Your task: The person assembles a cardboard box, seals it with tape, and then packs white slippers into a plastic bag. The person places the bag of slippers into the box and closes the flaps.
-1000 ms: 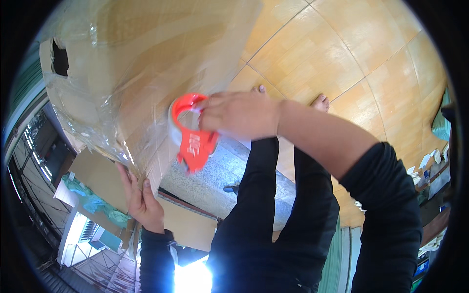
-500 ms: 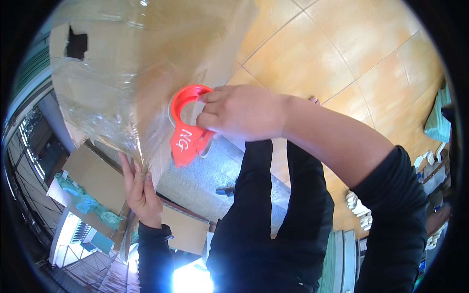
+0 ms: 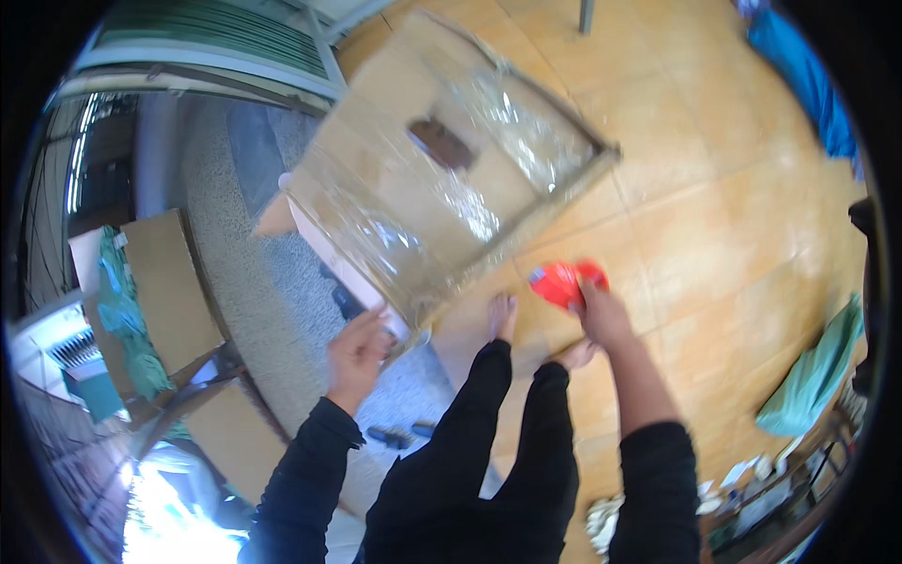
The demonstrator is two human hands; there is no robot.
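A large cardboard box (image 3: 376, 160) is tilted ahead of me, with shiny strips of clear tape across its face and a dark handle hole in the middle. My left hand (image 3: 355, 359) is beside the box's nearest corner, its fingers bent. Blur hides whether they touch the cardboard or pinch anything. To the right of the box, my right hand (image 3: 606, 320) grips a red tape dispenser (image 3: 561, 282), held apart from the cardboard above the tiled floor.
Flattened or folded cardboard (image 3: 174, 291) with green plastic stands at the left. Dark slippers (image 3: 390, 437) lie on the grey floor. A pale green sack (image 3: 813, 381) lies at the right, and a blue bundle (image 3: 803, 80) at the far right. My bare feet (image 3: 503, 318) are near the box.
The box has gone farther from me and shows more of its face. My right hand has moved right with the tape dispenser, away from the cardboard. The left hand's fingers are now bent.
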